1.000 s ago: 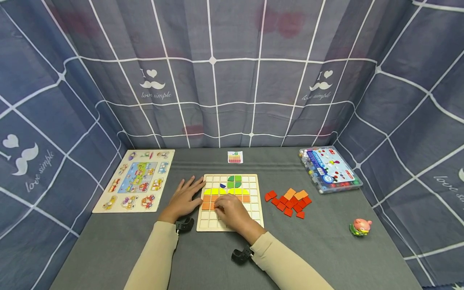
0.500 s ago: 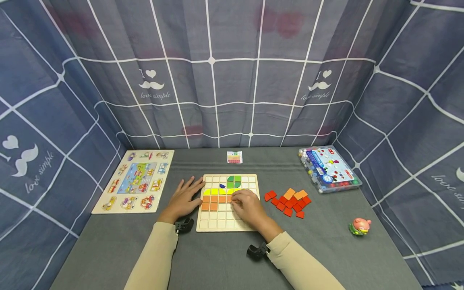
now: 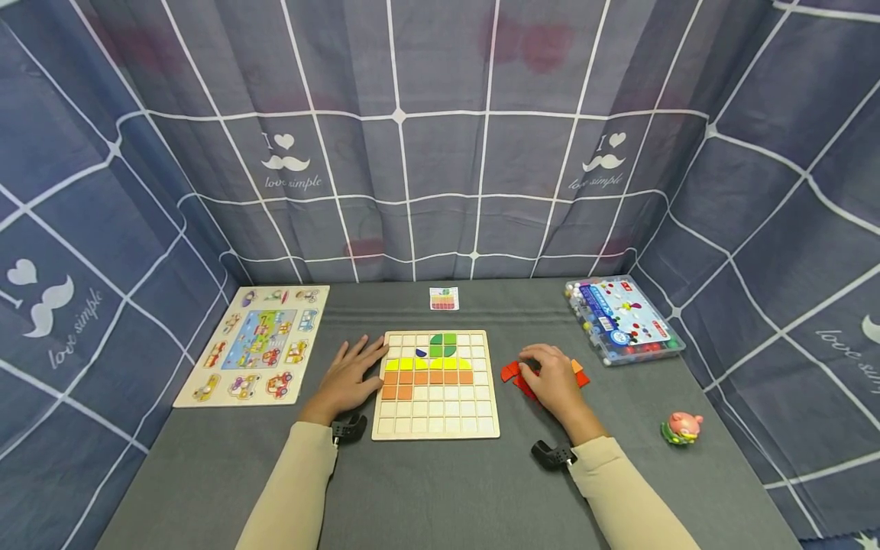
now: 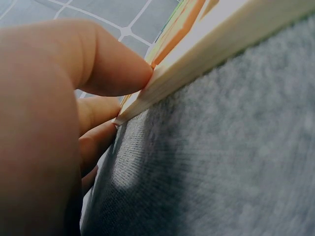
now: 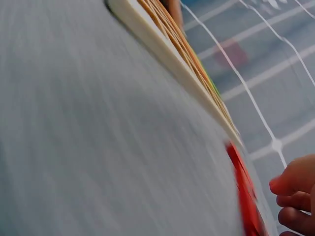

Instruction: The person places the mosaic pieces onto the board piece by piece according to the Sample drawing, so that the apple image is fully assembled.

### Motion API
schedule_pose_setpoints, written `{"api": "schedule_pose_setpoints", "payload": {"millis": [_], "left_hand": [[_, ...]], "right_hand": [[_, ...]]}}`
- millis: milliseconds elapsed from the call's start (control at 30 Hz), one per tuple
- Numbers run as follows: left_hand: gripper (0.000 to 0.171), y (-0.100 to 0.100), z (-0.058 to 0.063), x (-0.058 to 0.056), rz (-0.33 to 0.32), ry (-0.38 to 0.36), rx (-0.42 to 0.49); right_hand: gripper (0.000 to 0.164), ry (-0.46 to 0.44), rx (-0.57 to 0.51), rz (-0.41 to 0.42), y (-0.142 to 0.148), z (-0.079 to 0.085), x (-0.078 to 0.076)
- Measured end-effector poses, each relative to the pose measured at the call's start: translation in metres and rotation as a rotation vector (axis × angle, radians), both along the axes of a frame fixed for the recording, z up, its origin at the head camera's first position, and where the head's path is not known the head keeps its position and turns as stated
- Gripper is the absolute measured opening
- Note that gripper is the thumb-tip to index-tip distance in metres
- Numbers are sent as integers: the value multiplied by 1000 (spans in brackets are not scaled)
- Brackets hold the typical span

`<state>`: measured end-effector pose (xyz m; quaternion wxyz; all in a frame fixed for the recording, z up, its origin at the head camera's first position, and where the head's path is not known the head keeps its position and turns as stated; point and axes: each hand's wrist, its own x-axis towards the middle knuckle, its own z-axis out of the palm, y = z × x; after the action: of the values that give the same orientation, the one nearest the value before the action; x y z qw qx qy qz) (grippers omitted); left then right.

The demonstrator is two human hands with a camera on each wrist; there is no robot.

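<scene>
Backdrop: a dark curtain (image 3: 440, 160) with white lines behind a grey table (image 3: 426, 496).
Board: on the table between the hands, bearing green, blue and yellow pieces (image 3: 437, 363) above orange tiles (image 3: 429, 377); its lower rows (image 3: 447, 410) are bare.
Left hand (image 3: 346, 380): fingers spread, thumb and fingertips touching the board's left edge.
Right hand (image 3: 550, 384): fingers loosely bent, thumb apart from forefinger, above the red tiles (image 3: 511, 371).
Card (image 3: 444, 299): beyond the board.
Puzzle (image 3: 237, 376): left.
Box (image 3: 626, 321): far right.
</scene>
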<state>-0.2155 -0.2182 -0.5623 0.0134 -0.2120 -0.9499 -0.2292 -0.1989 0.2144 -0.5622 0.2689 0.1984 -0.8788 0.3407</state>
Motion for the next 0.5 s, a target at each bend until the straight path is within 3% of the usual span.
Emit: {"api": "schedule_pose_setpoints", "payload": {"millis": [167, 500], "left_hand": [[70, 0, -1, 0, 4, -7, -4], [70, 1, 0, 0, 15, -15, -10]], "right_hand": [[25, -20, 7, -52, 34, 4, -2], [34, -257, 64, -58, 59, 8, -2]]}}
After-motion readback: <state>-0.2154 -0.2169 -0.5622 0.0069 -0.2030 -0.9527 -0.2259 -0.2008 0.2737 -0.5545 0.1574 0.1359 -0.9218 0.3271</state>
